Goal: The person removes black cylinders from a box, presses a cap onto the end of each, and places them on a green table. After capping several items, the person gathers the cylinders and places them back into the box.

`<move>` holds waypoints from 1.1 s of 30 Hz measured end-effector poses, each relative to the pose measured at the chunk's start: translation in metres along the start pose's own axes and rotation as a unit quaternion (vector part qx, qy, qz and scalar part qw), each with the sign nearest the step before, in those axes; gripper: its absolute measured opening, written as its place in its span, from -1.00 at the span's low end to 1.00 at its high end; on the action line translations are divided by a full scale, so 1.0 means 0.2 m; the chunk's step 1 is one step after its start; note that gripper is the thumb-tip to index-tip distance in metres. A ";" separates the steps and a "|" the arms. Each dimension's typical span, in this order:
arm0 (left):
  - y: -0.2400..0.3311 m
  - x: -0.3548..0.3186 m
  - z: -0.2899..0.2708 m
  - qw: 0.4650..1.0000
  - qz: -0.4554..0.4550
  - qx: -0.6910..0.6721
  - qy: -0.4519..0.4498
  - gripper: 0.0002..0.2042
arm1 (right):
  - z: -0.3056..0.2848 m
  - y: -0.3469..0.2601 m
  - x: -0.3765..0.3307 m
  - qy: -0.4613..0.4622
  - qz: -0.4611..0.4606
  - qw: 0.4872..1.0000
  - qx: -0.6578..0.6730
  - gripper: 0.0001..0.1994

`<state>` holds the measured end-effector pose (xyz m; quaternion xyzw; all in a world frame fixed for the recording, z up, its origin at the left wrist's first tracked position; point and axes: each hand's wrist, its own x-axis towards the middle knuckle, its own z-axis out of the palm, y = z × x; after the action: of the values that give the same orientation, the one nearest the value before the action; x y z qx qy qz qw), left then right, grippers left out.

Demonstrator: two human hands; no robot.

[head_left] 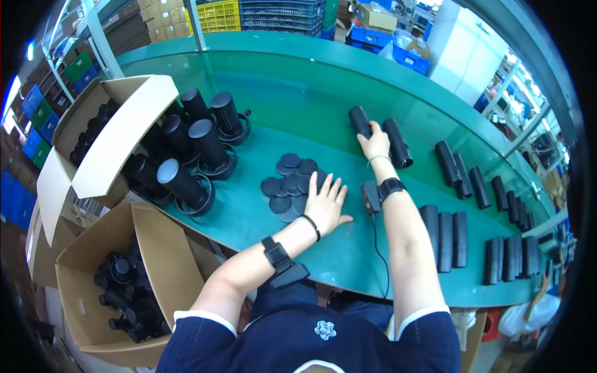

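Right hand [375, 144] grips one black tube [360, 120], a second tube [397, 143] just right of it. Left hand [326, 203] lies open, fingers spread, touching the pile of round black caps [290, 180]; five upright cylinders [199, 149] stand left.

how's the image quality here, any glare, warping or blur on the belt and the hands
Head view: strong fisheye warp, the green belt curves toward the rim and the corners are black; soft glare shows on the belt's far side; bright overexposed light at upper right; the left hand on the black discs and the right hand on a black tube look sharp; the far tubes near the rim are squeezed and softer.
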<state>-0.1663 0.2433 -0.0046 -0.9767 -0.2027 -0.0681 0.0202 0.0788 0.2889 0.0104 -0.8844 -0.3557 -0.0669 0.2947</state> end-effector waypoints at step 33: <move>0.24 -0.08 -0.35 0.815 0.265 -0.512 0.068 -0.33 | -0.91 0.20 -1.18 -0.137 -0.058 0.775 0.614 -0.57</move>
<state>-0.1705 0.1878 0.0626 -0.8549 0.1298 -0.2207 -0.4512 -0.0517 0.0237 0.0640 -0.4936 -0.4086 0.2709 0.7183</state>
